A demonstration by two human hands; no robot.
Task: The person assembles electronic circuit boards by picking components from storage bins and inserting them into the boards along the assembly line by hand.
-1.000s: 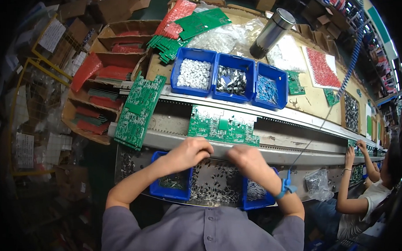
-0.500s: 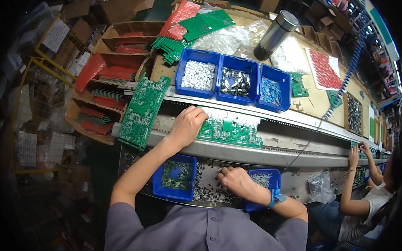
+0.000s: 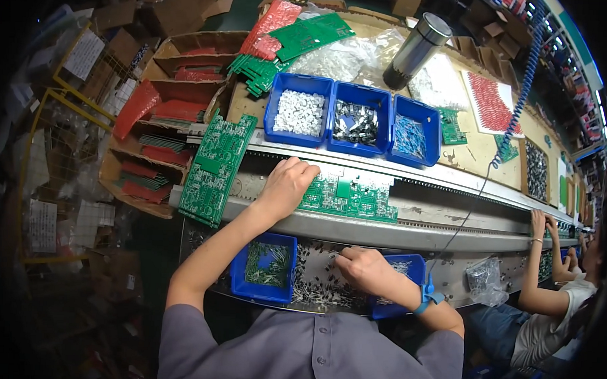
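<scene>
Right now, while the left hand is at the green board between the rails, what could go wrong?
The other green board, lying across the rails, could get bumped, because the left arm passes close to it.

The loose parts by the right hand might get swept about if it brushes them.

The curly blue cord runs down toward the strap on the right wrist, so it might snag or tug.
</scene>
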